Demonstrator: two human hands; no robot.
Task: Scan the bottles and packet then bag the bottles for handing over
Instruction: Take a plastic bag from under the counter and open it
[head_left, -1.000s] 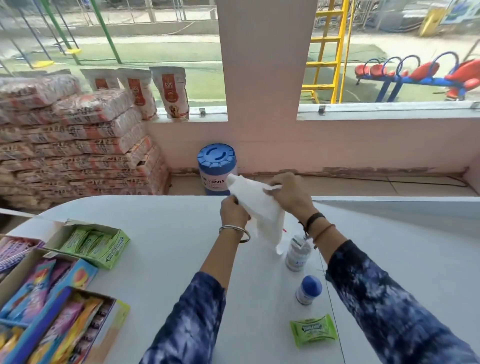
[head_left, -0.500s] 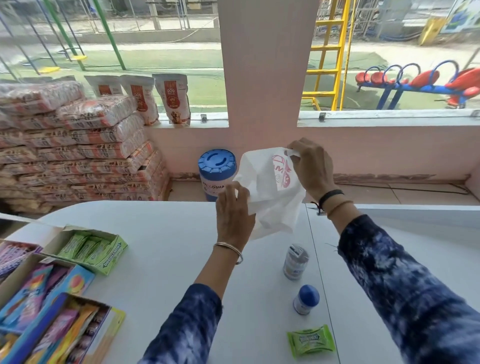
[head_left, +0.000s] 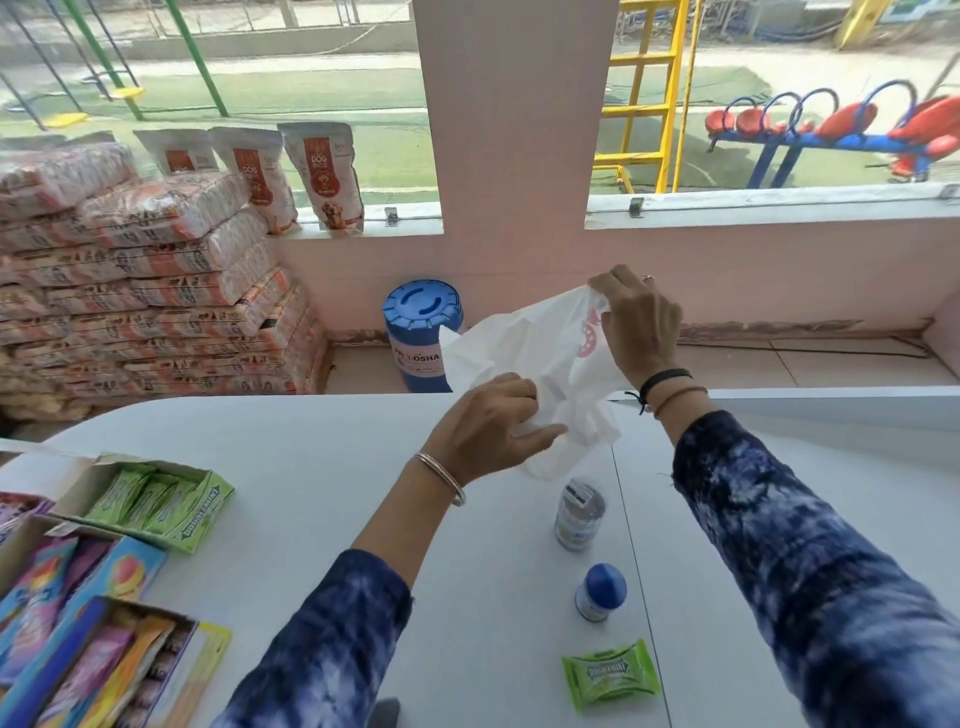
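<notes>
Above the worktop (head_left: 322, 499), both hands are pinching the white bag (head_left: 540, 358): right hand (head_left: 641, 325) gripping at one o'clock, left hand (head_left: 485, 428) at seven; bottles (head_left: 579, 514) are standing below.

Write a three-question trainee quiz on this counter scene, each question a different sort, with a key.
1. True or false: both bottles are already inside the white bag.
2. Multiple choice: the green packet lies (A) in the bag, (B) on the counter nearer the person than the blue-capped bottle, (C) in the open gum box.
3. Fill in: the left hand and right hand both grip the ____.

Key: 1 false, since the blue-capped bottle and the clear bottle stand on the counter; 2 B; 3 bag.
</notes>
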